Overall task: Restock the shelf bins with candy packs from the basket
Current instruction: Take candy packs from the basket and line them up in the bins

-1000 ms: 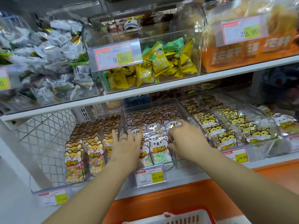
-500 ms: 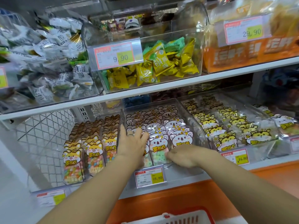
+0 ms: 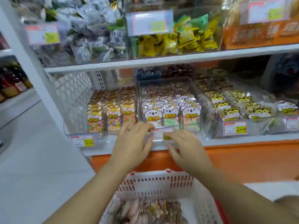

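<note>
A clear middle bin on the lower shelf holds rows of white bear-face candy packs. My left hand and my right hand hover side by side at the bin's front edge, over its price tag. Their fingers are relaxed and hold nothing; the fingertips reach the front wall. Below them stands the white and red basket, with several blurred candy packs lying in it.
An open bin of orange fox-face packs sits to the left, and a bin of yellow tiger-face packs to the right. The upper shelf carries bins of yellow and grey wrapped sweets. An orange base panel runs under the shelf.
Both hands have drawn back out of the middle bin to its front edge. The view has tilted down, so the basket and its packs show more.
</note>
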Demonstrator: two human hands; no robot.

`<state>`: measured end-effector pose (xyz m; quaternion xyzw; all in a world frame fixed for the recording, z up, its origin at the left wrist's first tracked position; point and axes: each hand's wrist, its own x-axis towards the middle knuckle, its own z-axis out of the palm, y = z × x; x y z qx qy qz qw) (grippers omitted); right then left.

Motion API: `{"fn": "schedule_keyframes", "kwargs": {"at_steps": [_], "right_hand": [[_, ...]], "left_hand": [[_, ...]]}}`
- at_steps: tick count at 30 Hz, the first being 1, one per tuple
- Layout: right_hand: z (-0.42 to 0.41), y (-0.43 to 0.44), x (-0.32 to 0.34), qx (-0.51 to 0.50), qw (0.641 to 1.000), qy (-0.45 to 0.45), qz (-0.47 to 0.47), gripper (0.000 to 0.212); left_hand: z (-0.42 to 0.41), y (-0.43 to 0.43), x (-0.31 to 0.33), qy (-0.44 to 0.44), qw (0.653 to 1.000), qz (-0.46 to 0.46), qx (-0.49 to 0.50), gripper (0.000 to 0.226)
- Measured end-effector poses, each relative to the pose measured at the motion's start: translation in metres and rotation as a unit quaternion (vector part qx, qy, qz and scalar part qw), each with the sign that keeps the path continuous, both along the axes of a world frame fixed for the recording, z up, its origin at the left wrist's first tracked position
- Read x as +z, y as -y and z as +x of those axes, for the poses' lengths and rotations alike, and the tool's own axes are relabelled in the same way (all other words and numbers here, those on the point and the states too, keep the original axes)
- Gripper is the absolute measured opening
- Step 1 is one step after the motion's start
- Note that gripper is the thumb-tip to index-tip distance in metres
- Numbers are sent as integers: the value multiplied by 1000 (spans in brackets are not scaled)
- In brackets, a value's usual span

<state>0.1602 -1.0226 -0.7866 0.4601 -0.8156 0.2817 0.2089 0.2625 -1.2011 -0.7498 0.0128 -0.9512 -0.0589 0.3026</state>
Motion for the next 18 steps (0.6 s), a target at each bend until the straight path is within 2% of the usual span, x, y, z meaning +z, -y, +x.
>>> {"fn": "schedule_keyframes", "kwargs": {"at_steps": [4,7,9,13,14,16,18], "right_hand": [[52,2,-56,38,998,52,21,30],[81,1,-107,45,975,172,135,34],[87,-2,-138,43,942,242,227,36],[84,-5,-179,47,845,377,377,38],[84,-2,-187,47,823,404,396,38],[83,8,-196,41,803,440,400,36],[84,21,-205,40,788,474,391,34]], "left_hand": [[71,-2,-73,48,978,191,66,19],[107,0,-130,162,937,276,141,17],[124,7,-167,246,910,285,174,18],[144,28,-233,396,847,284,211,28],[147,31,-246,419,834,285,216,35],[150,34,-265,440,819,296,219,49],[148,34,-280,434,825,302,201,55]]}}
